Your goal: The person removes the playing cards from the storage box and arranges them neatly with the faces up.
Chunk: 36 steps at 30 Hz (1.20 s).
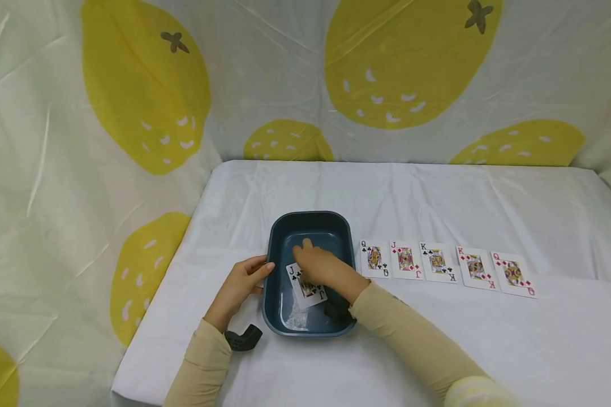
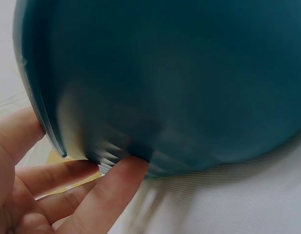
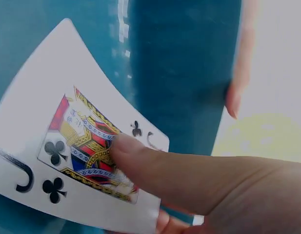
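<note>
A dark blue rectangular plastic tub (image 1: 308,229) stands on the white-covered table, left of the middle. My left hand (image 1: 240,285) holds its left side; in the left wrist view the thumb (image 2: 23,129) lies at the rim, with other fingers against the outer wall. Inside the tub, my right hand (image 1: 323,267) pinches a jack of clubs (image 3: 77,122) between thumb and fingers. That card is face up and slightly bent in the right wrist view. Its far edge is partly covered by the right hand in the head view.
Right of the tub, several face cards lie face up in a row: queen of clubs (image 1: 374,258), jack of diamonds (image 1: 405,259), king of clubs (image 1: 438,262), king of diamonds (image 1: 476,267) and queen of diamonds (image 1: 513,273). Lemon-printed cloth (image 1: 275,73) hangs behind the table.
</note>
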Each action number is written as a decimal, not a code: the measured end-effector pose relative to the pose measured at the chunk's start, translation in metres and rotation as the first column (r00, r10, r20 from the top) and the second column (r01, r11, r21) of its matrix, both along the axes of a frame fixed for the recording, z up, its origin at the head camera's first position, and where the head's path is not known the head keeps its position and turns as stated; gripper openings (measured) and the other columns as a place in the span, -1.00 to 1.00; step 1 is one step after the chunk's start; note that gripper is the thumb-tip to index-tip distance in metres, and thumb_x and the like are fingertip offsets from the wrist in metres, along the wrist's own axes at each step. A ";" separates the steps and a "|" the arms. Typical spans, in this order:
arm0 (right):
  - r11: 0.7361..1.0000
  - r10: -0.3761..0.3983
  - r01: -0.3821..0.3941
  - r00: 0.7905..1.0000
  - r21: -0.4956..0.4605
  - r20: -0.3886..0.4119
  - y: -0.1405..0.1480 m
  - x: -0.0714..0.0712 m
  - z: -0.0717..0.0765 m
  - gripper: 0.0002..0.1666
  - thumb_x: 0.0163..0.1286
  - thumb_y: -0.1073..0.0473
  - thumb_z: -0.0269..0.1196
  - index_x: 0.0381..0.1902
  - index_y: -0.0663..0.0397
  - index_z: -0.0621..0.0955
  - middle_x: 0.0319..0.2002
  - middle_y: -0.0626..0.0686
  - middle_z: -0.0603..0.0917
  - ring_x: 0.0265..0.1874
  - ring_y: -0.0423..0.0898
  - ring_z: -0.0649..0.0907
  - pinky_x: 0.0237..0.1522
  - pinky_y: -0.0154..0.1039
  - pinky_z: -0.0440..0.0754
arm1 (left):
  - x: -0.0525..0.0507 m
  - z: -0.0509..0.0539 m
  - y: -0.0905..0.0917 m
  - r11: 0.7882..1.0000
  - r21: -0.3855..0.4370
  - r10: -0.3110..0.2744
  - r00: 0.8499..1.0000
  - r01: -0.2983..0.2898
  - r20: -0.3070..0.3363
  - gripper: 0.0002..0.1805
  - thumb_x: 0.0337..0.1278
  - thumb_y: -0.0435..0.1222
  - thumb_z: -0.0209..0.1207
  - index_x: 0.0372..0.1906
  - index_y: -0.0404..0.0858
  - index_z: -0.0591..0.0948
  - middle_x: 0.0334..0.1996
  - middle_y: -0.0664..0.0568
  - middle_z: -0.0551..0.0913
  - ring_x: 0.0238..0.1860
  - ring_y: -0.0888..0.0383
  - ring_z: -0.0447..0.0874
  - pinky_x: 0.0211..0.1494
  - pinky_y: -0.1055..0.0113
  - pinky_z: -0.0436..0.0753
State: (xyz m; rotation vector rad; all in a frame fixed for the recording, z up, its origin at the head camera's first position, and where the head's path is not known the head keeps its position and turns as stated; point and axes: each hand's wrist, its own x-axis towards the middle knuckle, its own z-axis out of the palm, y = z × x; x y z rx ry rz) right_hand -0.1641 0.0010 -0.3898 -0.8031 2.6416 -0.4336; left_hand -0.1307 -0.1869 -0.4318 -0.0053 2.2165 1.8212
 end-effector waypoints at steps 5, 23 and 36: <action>0.981 0.015 0.009 0.993 -0.196 0.121 0.004 -0.006 0.004 -0.83 0.26 0.35 0.13 -0.17 0.17 0.50 -0.31 0.07 0.51 -0.38 -0.10 0.52 -0.40 -0.28 0.55 | 0.001 0.001 -0.001 1.000 0.016 -0.004 1.000 0.004 0.005 -0.48 0.12 -0.12 0.15 0.12 -0.37 0.45 -0.07 -0.18 0.56 -0.21 0.06 0.58 -0.36 0.21 0.62; 0.738 -0.032 0.228 0.952 -0.635 0.304 0.078 -0.019 0.029 -0.83 0.33 0.26 0.09 -0.13 0.12 0.53 -0.23 0.12 0.53 -0.35 -0.04 0.55 -0.39 -0.22 0.56 | 0.002 0.000 -0.001 1.000 -0.003 0.017 1.000 -0.017 0.022 -0.46 0.10 -0.12 0.16 0.14 -0.35 0.44 -0.08 -0.16 0.57 -0.21 0.08 0.57 -0.34 0.21 0.62; 0.723 -0.275 0.403 0.913 -0.561 0.302 0.177 -0.019 0.025 -0.71 0.33 0.22 0.10 -0.04 0.24 0.46 -0.30 0.18 0.52 -0.52 -0.11 0.46 -0.51 -0.29 0.45 | 0.001 0.000 -0.002 1.000 0.005 0.007 1.000 -0.008 0.019 -0.44 0.10 -0.10 0.16 0.14 -0.35 0.43 -0.06 -0.18 0.55 -0.19 0.07 0.56 -0.34 0.21 0.62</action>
